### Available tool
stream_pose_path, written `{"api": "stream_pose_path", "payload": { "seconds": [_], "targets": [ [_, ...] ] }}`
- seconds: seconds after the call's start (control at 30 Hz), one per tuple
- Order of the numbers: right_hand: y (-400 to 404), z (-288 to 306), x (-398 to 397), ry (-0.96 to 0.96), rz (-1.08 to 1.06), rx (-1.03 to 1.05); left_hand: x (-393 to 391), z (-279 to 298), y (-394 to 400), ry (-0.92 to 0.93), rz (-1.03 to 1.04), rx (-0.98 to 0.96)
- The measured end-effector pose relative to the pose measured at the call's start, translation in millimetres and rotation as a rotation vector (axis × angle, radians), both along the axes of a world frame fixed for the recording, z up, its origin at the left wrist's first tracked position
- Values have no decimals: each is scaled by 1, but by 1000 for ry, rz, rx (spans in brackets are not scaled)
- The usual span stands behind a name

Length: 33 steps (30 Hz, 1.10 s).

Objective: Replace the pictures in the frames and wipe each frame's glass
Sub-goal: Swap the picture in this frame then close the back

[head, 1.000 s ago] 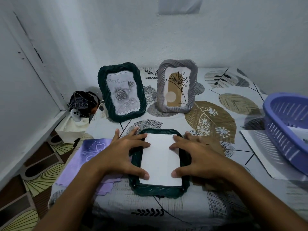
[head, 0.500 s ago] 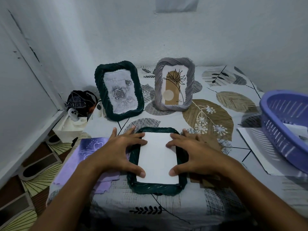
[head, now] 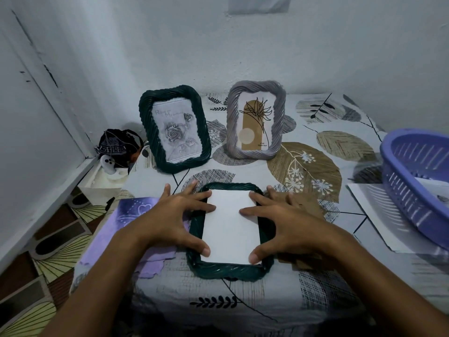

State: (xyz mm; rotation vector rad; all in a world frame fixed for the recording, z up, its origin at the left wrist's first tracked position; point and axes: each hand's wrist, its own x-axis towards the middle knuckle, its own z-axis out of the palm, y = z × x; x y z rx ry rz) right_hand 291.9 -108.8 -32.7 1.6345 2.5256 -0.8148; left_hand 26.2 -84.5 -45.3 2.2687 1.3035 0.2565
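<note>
Both forearms reach forward from the bottom corners, angling in toward each other. The left hand lies palm down, fingers fanned wide, thumb stretched back toward the body and index finger pointing inward. The right hand mirrors it, palm down, fingers spread, thumb tip low, index tip aimed left. Neither grip is closed; both hands press flat, wrists level.
</note>
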Motion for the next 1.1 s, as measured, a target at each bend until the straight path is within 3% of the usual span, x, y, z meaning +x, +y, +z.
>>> {"api": "stream_pose_path", "payload": {
  "seconds": [1.1],
  "targets": [
    [-4,4,-2,11,23,50,-5,2,2,37,-34,3]
  ]
}}
